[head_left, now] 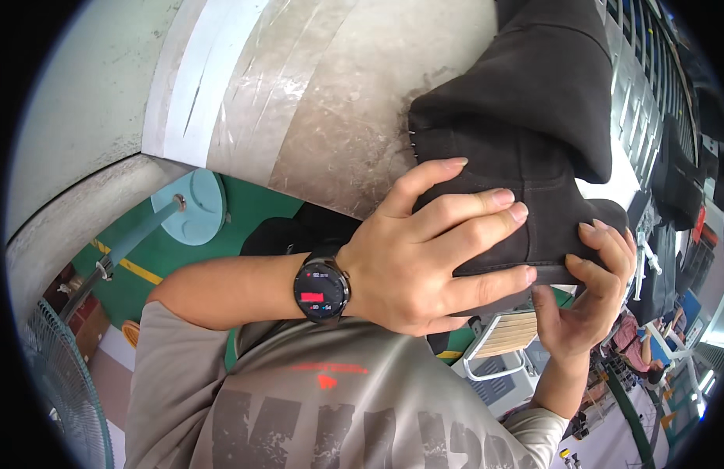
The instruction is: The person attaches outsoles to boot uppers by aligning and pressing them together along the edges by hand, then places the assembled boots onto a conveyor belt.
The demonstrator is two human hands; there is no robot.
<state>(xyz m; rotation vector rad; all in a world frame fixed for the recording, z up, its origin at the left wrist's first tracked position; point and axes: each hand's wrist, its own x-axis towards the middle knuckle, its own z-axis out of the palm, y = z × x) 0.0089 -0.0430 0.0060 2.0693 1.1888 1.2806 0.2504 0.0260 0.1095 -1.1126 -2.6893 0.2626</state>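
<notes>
A dark brown-black garment [510, 125] with stitched seams lies bunched over the worktable's edge nearest me. Fingers spread, my left hand [421, 254] rests flat on its cloth, beside a vertical seam; a black watch [321, 289] is on that wrist. At the garment's lower right edge, my right hand [585, 309] is closed on the cloth, its fingers curled over the top and the thumb at the lower edge. Small pale stitches show along the garment's left edge. The cloth's underside is hidden.
The worn worktable [338, 109] stretches to the far left. A standing fan [65, 383] is at lower left, near a round blue base [194, 207]. Below my hands stands a slatted chair [503, 336]. Another person [632, 344] sits at the right; dark cloth [675, 180] hangs there.
</notes>
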